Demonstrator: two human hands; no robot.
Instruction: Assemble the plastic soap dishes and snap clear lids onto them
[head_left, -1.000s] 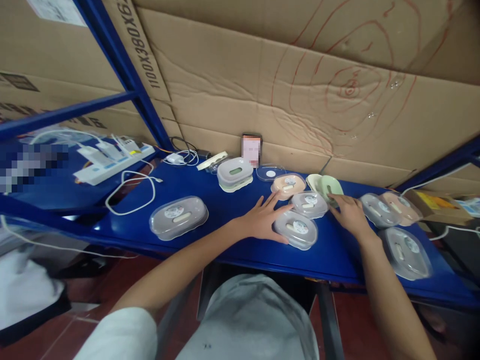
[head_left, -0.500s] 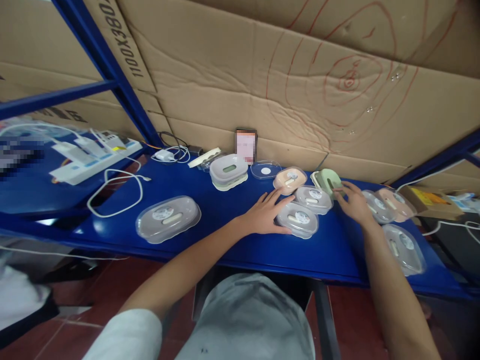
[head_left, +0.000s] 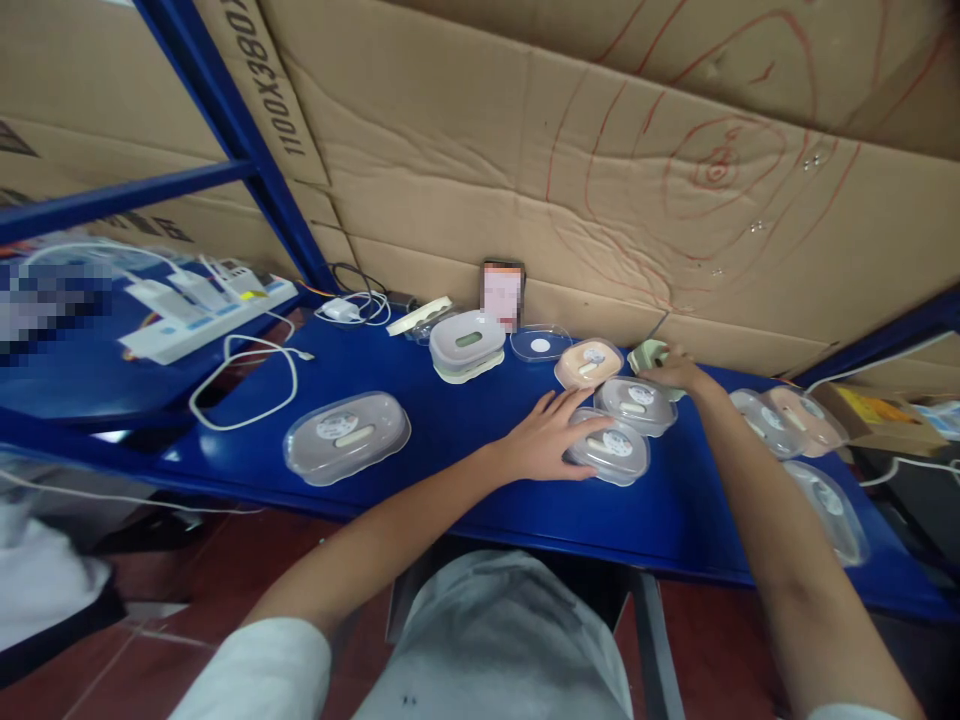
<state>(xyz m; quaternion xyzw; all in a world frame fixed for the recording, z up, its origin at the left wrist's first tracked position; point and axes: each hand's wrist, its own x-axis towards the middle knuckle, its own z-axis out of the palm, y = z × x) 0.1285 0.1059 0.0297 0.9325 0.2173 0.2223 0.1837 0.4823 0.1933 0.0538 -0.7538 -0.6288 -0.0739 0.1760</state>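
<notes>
My right hand point(head_left: 677, 370) is curled over a light green oval plastic box point(head_left: 646, 354) near the cardboard wall. Its fingertips are partly hidden. My left hand point(head_left: 546, 438) lies with fingers spread against the left end of a grey oval box with a clear lid point(head_left: 616, 452); its thumb and forefinger touch the lid. A second grey clear-lidded box point(head_left: 639, 404) sits just behind that one. Beyond it is a peach-coloured box point(head_left: 589, 363) under a clear lid, close to my left fingertips.
Another grey lidded box point(head_left: 347, 437) rests on the blue table point(head_left: 480, 500) to the left. A grey tray point(head_left: 466, 341), a loose clear lid point(head_left: 540, 343) and a phone point(head_left: 502, 293) line the back. Several lidded boxes point(head_left: 829, 510) stand right. A power strip point(head_left: 210, 320) and cables are left.
My right hand has moved back and closed over the green box, hiding more of it. My left hand stays by the grey box. The whole view has shifted slightly.
</notes>
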